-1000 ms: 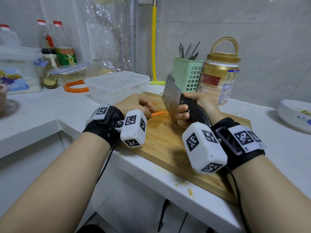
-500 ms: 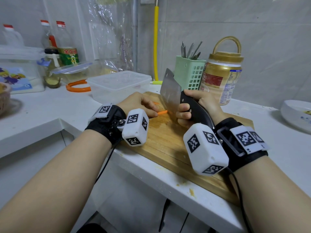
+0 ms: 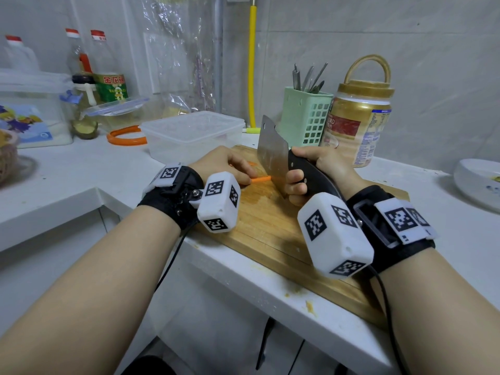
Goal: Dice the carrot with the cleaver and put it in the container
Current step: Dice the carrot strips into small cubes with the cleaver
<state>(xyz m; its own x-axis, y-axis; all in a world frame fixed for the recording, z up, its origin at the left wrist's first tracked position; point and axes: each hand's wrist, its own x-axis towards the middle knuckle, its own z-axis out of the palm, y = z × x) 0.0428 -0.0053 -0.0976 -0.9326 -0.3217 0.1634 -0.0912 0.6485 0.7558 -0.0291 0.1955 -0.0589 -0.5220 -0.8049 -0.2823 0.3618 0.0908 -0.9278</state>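
A thin orange carrot strip [image 3: 260,179] lies on the wooden cutting board [image 3: 270,228]. My left hand [image 3: 224,165] holds the strip down with curled fingers; most of the carrot is hidden under that hand. My right hand [image 3: 315,173] grips the black handle of the steel cleaver [image 3: 272,155], whose blade stands upright with its edge at the strip's free end. The clear plastic container [image 3: 193,135] sits just beyond the board at the left, its lid on.
A green utensil basket [image 3: 305,120] and a gold-lidded jar [image 3: 358,123] stand behind the board. Bottles and a clear box line the back left. An orange ring [image 3: 124,136] lies by the container. A white dish [image 3: 479,182] sits at the far right.
The cleaver has come down slightly along the carrot strip; both hands stay in nearly the same place on the board. The view has shifted a little.
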